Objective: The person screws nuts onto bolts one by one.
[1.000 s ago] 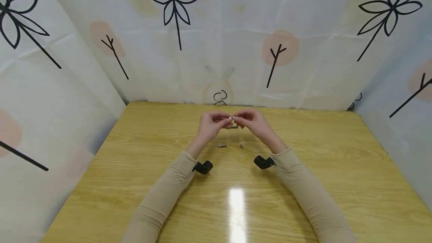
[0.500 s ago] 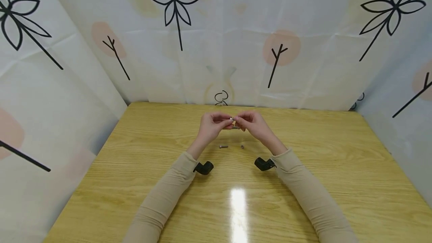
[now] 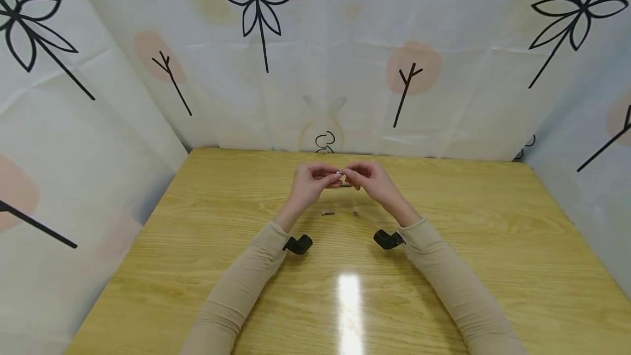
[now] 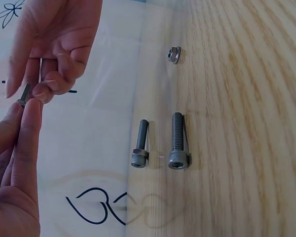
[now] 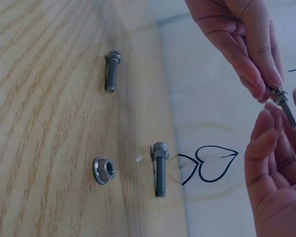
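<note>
In the head view, my left hand (image 3: 311, 182) and right hand (image 3: 370, 181) meet above the table's far part. The left thumb and fingers pinch a small metal bolt (image 5: 287, 112) at its head end, with a nut (image 5: 280, 95) around it close to the fingertips. The threaded shank (image 4: 25, 91) points toward my right hand (image 4: 61, 49). My right thumb and curved fingers stand on either side of this shank, the thumb spaced away from it, the fingertips right by the nut. The left hand (image 4: 12, 163) covers the bolt's head.
On the wooden table (image 3: 246, 289) lie a socket head bolt (image 4: 177, 143), a flange nut (image 5: 104, 170) and, farther back, a bolt with a nut up by its head (image 5: 160, 168). A printed white curtain (image 3: 345, 70) closes off the back and sides.
Both hands stay together in nearly the same place, the left still pinching the bolt. The right fingers shift slightly around it. The loose bolt and nut stay where they lie.
</note>
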The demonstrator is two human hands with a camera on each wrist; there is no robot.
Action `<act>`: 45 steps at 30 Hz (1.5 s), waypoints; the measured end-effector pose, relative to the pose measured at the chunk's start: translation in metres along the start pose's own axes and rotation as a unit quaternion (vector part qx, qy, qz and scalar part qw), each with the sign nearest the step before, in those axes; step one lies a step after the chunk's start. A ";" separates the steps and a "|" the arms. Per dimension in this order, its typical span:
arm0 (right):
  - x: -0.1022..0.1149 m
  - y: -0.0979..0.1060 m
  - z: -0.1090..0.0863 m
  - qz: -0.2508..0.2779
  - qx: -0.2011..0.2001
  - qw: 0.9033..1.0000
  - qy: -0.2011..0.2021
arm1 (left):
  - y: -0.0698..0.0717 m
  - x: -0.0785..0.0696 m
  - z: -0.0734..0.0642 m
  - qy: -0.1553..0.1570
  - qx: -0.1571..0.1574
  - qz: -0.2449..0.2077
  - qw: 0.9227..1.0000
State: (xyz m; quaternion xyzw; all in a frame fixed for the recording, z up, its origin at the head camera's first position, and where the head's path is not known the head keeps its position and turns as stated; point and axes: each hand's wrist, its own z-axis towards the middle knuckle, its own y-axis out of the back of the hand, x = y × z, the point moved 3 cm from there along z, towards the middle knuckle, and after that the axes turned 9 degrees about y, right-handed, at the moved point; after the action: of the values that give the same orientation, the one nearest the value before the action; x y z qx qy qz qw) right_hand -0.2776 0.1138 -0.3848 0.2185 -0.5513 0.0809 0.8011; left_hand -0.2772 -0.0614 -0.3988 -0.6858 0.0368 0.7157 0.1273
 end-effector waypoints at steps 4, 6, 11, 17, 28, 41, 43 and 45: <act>0.002 0.001 -0.001 0.024 -0.006 1.000 0.006 | 0.000 -0.001 0.001 0.002 0.003 -0.007 1.000; 0.002 0.002 -0.001 0.018 -0.004 1.000 0.008 | 0.000 -0.001 0.002 0.008 0.004 -0.006 1.000; 0.003 0.001 -0.001 0.003 -0.008 1.000 0.003 | -0.001 -0.002 0.001 0.015 0.011 -0.005 1.000; 0.002 -0.004 0.003 0.018 0.008 1.000 -0.004 | 0.003 -0.002 -0.003 0.011 -0.002 -0.015 1.000; 0.002 0.002 0.000 0.010 -0.011 1.000 -0.017 | -0.002 -0.002 -0.003 0.005 0.001 0.005 1.000; -0.001 0.000 0.000 0.026 0.003 1.000 -0.011 | 0.000 -0.003 -0.002 0.014 0.003 -0.003 1.000; -0.001 -0.002 0.001 0.016 0.003 1.000 -0.008 | 0.001 -0.003 -0.003 0.014 0.001 -0.001 1.000; 0.000 -0.004 0.002 0.006 0.006 1.000 -0.004 | 0.002 -0.003 -0.003 0.012 0.000 -0.001 1.000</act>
State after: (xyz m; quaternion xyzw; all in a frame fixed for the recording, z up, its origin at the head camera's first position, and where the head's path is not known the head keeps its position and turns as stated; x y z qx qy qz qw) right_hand -0.2783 0.1094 -0.3851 0.2207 -0.5550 0.0884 0.7972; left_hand -0.2743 -0.0647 -0.3959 -0.6946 0.0374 0.7071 0.1271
